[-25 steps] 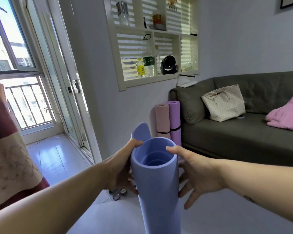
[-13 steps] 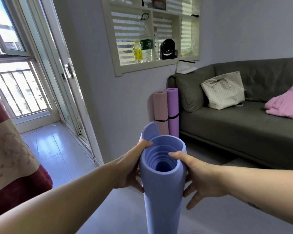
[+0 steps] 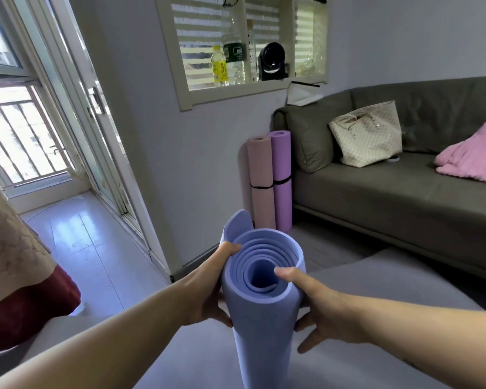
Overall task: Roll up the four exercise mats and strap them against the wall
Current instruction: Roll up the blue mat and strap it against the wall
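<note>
The blue mat (image 3: pixel 264 318) is plain periwinkle. The pink mat (image 3: pixel 261 169) and purple mat (image 3: pixel 282 161) carry black straps (image 3: pixel 261 187). The sofa (image 3: pixel 390 197) is dark olive-grey, the bag (image 3: pixel 368 136) cream with a pale check, the blanket (image 3: pixel 472 155) pink, and the curtain (image 3: pixel 11 262) beige over dark red.

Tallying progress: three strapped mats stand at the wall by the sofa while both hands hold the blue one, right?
Only two, per the head view: pink mat and purple mat. Left hand and right hand do hold the blue mat.
</note>
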Demonstrator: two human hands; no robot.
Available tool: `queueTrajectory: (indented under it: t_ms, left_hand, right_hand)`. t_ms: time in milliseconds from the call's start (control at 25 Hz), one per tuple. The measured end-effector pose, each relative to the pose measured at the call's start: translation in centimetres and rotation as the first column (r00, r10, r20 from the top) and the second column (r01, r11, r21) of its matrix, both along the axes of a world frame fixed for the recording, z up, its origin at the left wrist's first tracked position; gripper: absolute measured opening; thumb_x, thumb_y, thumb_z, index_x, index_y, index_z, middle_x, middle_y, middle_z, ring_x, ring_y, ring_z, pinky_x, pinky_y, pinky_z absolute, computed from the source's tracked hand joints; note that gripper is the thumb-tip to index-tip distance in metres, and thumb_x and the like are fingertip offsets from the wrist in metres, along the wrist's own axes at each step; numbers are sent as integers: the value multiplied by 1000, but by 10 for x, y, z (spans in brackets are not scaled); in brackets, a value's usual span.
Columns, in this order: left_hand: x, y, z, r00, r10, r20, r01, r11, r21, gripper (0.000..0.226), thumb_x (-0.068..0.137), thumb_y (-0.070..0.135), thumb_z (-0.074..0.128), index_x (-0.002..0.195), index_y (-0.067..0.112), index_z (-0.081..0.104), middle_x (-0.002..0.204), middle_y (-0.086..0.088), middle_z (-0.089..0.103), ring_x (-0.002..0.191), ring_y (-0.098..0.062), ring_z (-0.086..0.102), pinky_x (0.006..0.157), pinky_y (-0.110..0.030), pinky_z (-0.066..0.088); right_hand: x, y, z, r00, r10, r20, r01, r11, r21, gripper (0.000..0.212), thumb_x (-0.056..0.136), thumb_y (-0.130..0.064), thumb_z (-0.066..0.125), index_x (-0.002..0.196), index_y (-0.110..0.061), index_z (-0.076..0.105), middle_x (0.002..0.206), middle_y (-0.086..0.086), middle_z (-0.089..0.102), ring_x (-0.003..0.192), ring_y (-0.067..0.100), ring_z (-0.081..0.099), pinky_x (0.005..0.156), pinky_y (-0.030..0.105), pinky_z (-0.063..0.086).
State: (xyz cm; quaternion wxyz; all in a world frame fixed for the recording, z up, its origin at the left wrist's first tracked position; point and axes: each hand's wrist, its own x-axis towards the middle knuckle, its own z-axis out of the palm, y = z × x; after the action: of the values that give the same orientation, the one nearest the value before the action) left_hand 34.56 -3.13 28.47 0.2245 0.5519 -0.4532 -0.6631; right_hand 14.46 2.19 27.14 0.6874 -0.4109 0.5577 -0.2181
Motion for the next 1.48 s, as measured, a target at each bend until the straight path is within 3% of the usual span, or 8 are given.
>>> queueTrajectory:
  t_ms: [280, 440, 520, 640, 840, 1160, 1320, 1480]
  left_hand:
    - [-5, 16, -14, 999, 50, -18, -50, 999, -8, 55, 82, 69, 43, 116, 29, 61, 119, -10, 62, 110, -31, 58, 89, -58, 50]
    - [-12, 30, -18, 999, 48, -8, -48, 998, -27, 55, 84, 69, 41, 121, 31, 58, 125, -10, 57, 115, -33, 53, 90, -60, 49]
    - [-16, 33, -19, 998, 55, -12, -55, 998, -30, 55, 86, 67, 41, 123, 31, 56, 127, -11, 55, 117, -35, 51, 91, -61, 48]
    - [-14, 36, -19, 999, 37, -37, -37, 999, -22, 50, 86, 64, 43, 118, 30, 60, 125, -12, 57, 116, -34, 52, 92, -61, 47]
    - [9, 32, -24, 991, 3, -133, -2, 1000, 9, 64, 69, 65, 52, 118, 25, 61, 118, -14, 63, 111, -34, 58, 92, -60, 48]
    - [26, 32, -42, 978, 59, -199, -51, 998, 46, 70, 72, 70, 42, 122, 24, 59, 120, -14, 63, 109, -34, 60, 85, -55, 52]
    - [13, 29, -33, 990, 43, -136, -39, 999, 33, 48, 88, 62, 38, 103, 29, 69, 109, -10, 68, 109, -32, 59, 92, -62, 46]
    - [-2, 40, -28, 993, 12, -115, -10, 1000, 17, 42, 92, 54, 37, 100, 30, 70, 111, -7, 67, 114, -31, 55, 91, -64, 46]
  right_hand:
    - [-10, 17, -24, 999, 21, 33, -20, 999, -42, 115, 40, -85, 58, 141, -35, 36, 147, 2, 38, 125, 31, 47, 91, 46, 54]
    - [-24, 21, 14, 944, 220, -247, -263, 952, -157, 76, 61, -71, 63, 128, -36, 50, 130, -7, 57, 119, 20, 55, 93, 44, 53]
    - [-26, 16, 37, 934, 162, -317, -255, 926, -279, 51, 73, -48, 74, 119, -40, 55, 115, -7, 67, 106, 18, 64, 84, 43, 57]
    - [-17, 7, 50, 941, 71, -332, -166, 949, -267, 34, 81, -29, 75, 112, -32, 62, 107, 2, 69, 95, 24, 69, 75, 46, 60]
    - [6, 5, 34, 935, 28, -354, -138, 946, -292, 33, 77, -20, 77, 103, -33, 62, 96, 1, 71, 89, 23, 69, 69, 49, 60]
    - [22, 10, 13, 966, -11, -258, -68, 953, -295, 27, 80, -22, 72, 100, -34, 59, 92, 1, 71, 86, 22, 68, 68, 43, 60]
    - [16, 4, 19, 844, -156, -513, -207, 788, -580, 37, 73, -18, 73, 106, -27, 58, 96, -6, 68, 88, 15, 65, 79, 32, 55]
    - [13, 2, 29, 630, -148, -763, -504, 670, -545, 39, 71, -17, 69, 102, -23, 47, 92, 1, 65, 84, 21, 62, 74, 39, 55]
